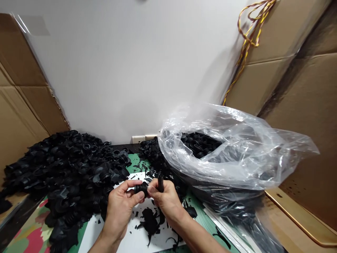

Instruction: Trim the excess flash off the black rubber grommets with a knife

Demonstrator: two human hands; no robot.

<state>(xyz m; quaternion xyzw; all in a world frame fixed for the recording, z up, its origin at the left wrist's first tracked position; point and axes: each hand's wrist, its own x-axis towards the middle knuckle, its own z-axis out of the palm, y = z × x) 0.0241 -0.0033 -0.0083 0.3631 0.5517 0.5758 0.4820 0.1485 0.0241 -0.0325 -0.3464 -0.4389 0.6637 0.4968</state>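
Observation:
A small black ribbed rubber bellows (140,189) is held in the air between both hands. My left hand (120,203) is closed around its left end, thumb in front and fingers behind. With thumb and forefinger, my right hand (168,202) pinches at its right end. A dark rod-like thing (160,183) sticks up from the right fist; its kind cannot be made out. Below the hands, black rubber scraps (150,221) lie on a white sheet (137,242).
Black ribbed rubber pieces form a large heap (79,168) at left. On the right stands a clear plastic bag (237,168) with more black pieces inside. Cardboard (26,98) flanks the green mat (205,221), and a yellow-brown twisted cable (246,45) hangs at upper right.

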